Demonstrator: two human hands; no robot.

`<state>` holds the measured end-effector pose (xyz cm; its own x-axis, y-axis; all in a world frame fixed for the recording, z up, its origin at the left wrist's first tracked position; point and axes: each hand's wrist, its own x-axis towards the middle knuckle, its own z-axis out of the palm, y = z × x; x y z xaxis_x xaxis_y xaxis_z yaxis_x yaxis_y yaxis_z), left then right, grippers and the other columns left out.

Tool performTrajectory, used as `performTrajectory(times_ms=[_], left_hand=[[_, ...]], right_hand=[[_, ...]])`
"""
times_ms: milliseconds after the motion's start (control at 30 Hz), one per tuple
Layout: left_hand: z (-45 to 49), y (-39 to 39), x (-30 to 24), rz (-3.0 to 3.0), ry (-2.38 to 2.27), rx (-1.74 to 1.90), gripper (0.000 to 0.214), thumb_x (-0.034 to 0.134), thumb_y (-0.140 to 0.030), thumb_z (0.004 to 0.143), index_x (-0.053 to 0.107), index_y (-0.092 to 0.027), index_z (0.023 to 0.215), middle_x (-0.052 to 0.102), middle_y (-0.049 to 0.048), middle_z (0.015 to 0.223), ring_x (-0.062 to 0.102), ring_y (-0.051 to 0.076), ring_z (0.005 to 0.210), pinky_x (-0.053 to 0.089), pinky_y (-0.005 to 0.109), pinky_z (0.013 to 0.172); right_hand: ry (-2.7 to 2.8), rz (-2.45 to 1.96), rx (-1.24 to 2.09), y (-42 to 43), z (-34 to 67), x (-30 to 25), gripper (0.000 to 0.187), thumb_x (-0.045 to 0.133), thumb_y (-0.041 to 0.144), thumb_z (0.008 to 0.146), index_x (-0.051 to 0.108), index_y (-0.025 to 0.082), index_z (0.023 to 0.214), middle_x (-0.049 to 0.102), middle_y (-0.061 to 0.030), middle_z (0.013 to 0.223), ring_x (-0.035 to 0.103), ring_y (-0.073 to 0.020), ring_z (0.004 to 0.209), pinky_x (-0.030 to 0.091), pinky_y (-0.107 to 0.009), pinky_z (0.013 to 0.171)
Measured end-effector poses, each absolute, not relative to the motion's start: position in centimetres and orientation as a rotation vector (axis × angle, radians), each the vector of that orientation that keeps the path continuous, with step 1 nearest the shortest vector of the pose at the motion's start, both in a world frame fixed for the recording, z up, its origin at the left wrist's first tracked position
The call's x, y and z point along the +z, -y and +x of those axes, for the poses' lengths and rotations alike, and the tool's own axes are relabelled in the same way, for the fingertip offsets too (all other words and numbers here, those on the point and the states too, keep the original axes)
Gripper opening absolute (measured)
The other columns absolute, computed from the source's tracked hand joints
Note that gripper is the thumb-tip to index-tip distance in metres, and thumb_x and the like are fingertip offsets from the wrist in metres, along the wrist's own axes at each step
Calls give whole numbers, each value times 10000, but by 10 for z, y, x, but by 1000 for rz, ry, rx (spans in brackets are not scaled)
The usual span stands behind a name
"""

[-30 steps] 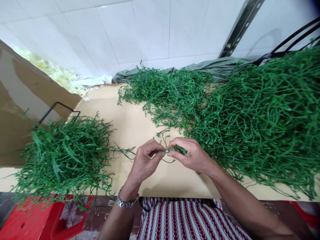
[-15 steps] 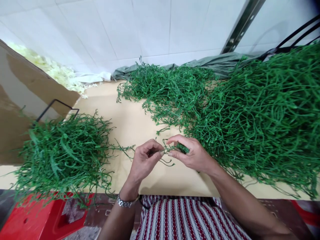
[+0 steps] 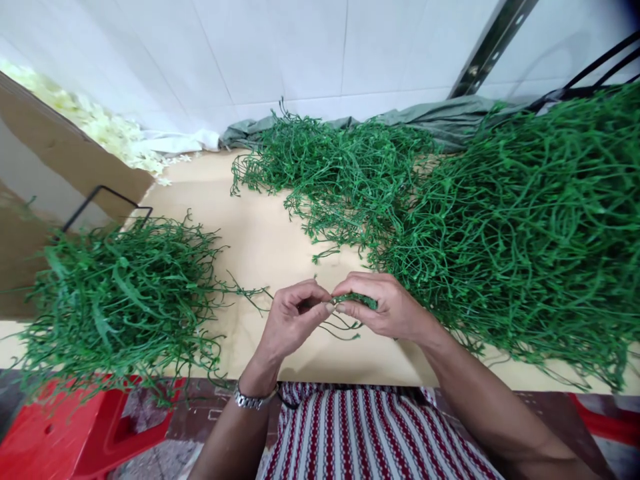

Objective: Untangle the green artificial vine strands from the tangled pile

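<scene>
White tiles line the wall (image 3: 300,53) behind a pale table (image 3: 260,230), a slotted metal post (image 3: 493,53) slanting against them at upper right, near dark curved bars (image 3: 603,60). Crumpled gray-green cloth (image 3: 457,120) runs along the table's back edge; left of it lies white cloth (image 3: 183,141), beside a heap of pale yellow petals (image 3: 90,123). Brown cardboard (image 3: 75,157) stands at left, a black wire frame (image 3: 120,197) before it. Below, a red stool (image 3: 53,430) sits on mottled floor (image 3: 150,461).
</scene>
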<state>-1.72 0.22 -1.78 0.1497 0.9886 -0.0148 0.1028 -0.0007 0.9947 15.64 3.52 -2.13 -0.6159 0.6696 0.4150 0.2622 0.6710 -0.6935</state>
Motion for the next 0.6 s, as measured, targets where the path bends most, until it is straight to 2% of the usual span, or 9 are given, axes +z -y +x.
performTrajectory(times_ms=[133,367,500,600], left_hand=[[-16,0,-16,1364,-1245,952,166,606,-260,693,580,-125,601,380,-44,457,298,62,449,229,204,428],[-18,4,-19,1532,-1301,760,141,475,-173,758,572,-131,665,381,-40,512,315,73,485,249,198,457],[-19,7,-19,1692,-1357,691,187,428,-135,765,584,-143,661,375,-35,511,311,82,493,252,203,467],[-17,8,-17,1809,-1385,616,213,412,-110,746,547,-153,587,330,-37,489,288,83,478,238,208,461]], right_hand=[[2276,-701,743,-35,159,-20,84,540,184,823,590,147,879,625,-35,746,559,-115,649,412,-217,602],[2497,-759,534,-33,161,-27,104,496,143,810,571,161,879,559,-18,717,477,-116,614,329,-229,562],[2605,-760,340,-30,162,-26,238,417,2,678,549,166,790,518,-16,692,429,-126,600,285,-250,549],[2671,-707,299,-30,163,-19,281,370,-20,572,521,172,710,470,-7,633,389,-128,562,247,-264,521]])
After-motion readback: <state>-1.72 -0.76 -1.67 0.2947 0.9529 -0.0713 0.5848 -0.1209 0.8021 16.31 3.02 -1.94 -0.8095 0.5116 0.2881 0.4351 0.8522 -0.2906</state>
